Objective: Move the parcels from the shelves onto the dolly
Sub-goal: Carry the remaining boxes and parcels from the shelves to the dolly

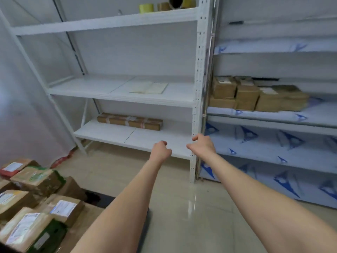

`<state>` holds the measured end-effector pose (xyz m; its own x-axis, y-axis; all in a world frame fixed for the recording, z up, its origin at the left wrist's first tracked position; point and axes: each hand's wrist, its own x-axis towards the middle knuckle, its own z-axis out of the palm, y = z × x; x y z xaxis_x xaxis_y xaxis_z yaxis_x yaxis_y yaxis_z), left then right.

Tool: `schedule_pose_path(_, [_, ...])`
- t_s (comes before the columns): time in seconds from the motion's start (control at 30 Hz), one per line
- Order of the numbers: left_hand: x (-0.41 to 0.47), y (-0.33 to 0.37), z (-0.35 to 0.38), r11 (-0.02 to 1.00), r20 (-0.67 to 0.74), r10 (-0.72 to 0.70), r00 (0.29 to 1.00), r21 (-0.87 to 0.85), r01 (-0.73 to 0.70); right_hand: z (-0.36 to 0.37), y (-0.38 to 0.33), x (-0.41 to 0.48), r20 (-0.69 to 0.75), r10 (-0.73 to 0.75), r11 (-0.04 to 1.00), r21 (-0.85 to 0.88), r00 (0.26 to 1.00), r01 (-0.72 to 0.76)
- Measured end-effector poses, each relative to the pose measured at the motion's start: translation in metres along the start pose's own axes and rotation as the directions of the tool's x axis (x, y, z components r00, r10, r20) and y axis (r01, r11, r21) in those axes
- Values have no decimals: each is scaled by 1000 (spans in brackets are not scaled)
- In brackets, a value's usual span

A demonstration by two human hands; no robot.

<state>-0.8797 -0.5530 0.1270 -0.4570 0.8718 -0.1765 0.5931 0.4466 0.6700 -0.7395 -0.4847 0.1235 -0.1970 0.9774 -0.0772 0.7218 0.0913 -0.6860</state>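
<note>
A long brown parcel (pixel 129 121) lies at the back of the lowest board of the white shelf unit (pixel 197 92). A flat pale envelope (pixel 149 87) lies on the board above. Several brown boxes (pixel 255 94) sit on the right-hand shelf. Both my arms reach forward in front of the lowest board. My left hand (pixel 161 149) and my right hand (pixel 201 144) hang with loosely curled fingers and hold nothing. At the lower left, several labelled parcels (pixel 36 199) are stacked on the dolly (pixel 144 225), whose dark edge shows beside my left forearm.
Tape rolls (pixel 165 5) stand on the top board. The right-hand shelves (pixel 273 141) are covered in white film with blue triangles. A white curtain (pixel 21 106) hangs at the left. Glossy tiled floor (pixel 182 207) lies between the dolly and the shelves.
</note>
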Motion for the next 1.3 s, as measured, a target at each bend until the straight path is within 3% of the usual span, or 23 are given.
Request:
schedule_pose_path(0.33, [0, 214, 147, 969, 121, 238, 964, 44, -245, -195, 153, 44, -197, 137, 991, 26, 971, -134])
schedule_pose_path(0.77, [115, 405, 283, 886, 206, 423, 882, 109, -451, -330, 270, 183, -344, 205, 975, -9, 916, -222])
schedule_pose_path(1.0, [203, 492, 352, 862, 219, 464, 859, 111, -494, -389, 324, 296, -336, 254, 964, 9, 907, -267])
schedule_pose_path(1.3, [279, 562, 432, 880, 190, 406, 894, 182, -438, -430, 406, 401, -244, 324, 945, 38, 914, -325])
